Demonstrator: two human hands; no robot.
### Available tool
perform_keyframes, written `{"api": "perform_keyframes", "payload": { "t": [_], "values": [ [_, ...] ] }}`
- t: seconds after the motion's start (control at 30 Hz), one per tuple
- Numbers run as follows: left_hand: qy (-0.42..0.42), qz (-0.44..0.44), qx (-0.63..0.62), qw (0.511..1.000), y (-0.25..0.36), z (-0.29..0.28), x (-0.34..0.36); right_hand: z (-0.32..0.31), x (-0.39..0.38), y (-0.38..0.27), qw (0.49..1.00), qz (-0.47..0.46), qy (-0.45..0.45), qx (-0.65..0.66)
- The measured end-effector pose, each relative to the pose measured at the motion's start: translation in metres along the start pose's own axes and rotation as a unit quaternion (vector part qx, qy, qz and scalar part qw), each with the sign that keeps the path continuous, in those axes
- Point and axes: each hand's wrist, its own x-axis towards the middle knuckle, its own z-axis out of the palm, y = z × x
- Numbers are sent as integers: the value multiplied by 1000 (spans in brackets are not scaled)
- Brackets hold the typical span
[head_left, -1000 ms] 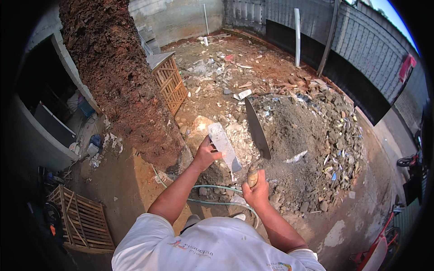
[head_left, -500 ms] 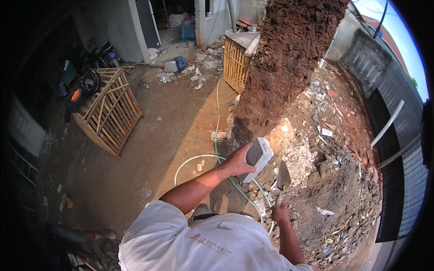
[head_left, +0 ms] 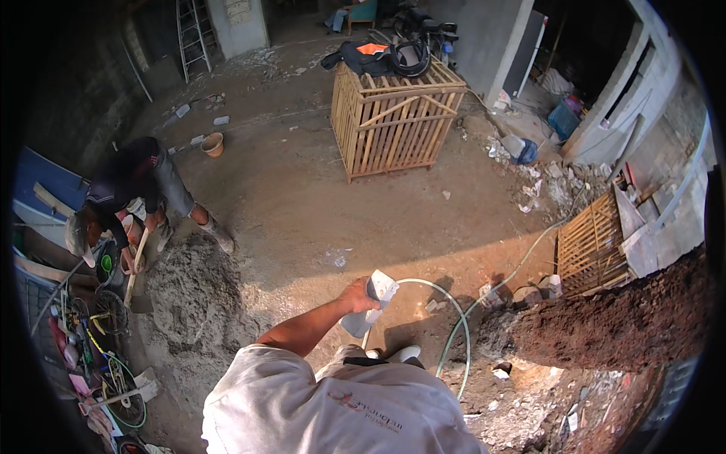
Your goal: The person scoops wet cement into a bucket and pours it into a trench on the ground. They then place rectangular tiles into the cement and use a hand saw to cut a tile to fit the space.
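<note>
My left hand (head_left: pixel 355 296) grips a grey-white block (head_left: pixel 382 286), with the fingers wrapped round its side. The block is held out in front of my body, clear of the ground. Below it runs a pale green hose (head_left: pixel 463 333), looping over the dirt beside my shoes. My right hand is out of view.
At the left a bent-over person (head_left: pixel 132 181) holds a wooden-handled tool (head_left: pixel 138 266) at a grey sand pile (head_left: pixel 193 291). A slatted wooden crate (head_left: pixel 401 129) stands ahead; another crate (head_left: pixel 594 234) leans at right. A bicycle (head_left: pixel 121 390) lies lower left, and a brown column (head_left: pixel 605 321) rises at right.
My view has swung to the left, bringing the other person and sand pile in. The left hand still holds the block. My right hand, earlier holding a trowel, has left the view.
</note>
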Motion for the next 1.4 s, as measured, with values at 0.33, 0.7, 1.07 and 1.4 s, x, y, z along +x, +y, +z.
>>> {"api": "perform_keyframes", "payload": {
  "t": [0.33,0.7,1.07,1.4],
  "values": [
    [83,-366,43,926,-190,-18,-52,-68,115,-213,968,-140,-41,-203],
    [122,-515,-36,848,-329,-74,-47,32,209,-506,861,-306,-132,-384],
    [189,-365,-32,911,-366,-363,103,196,172,-800,867,-244,-187,-392],
    [222,-350,-58,908,-448,-507,209,342,230,-1051,847,-280,-249,-377]
  ]
}}
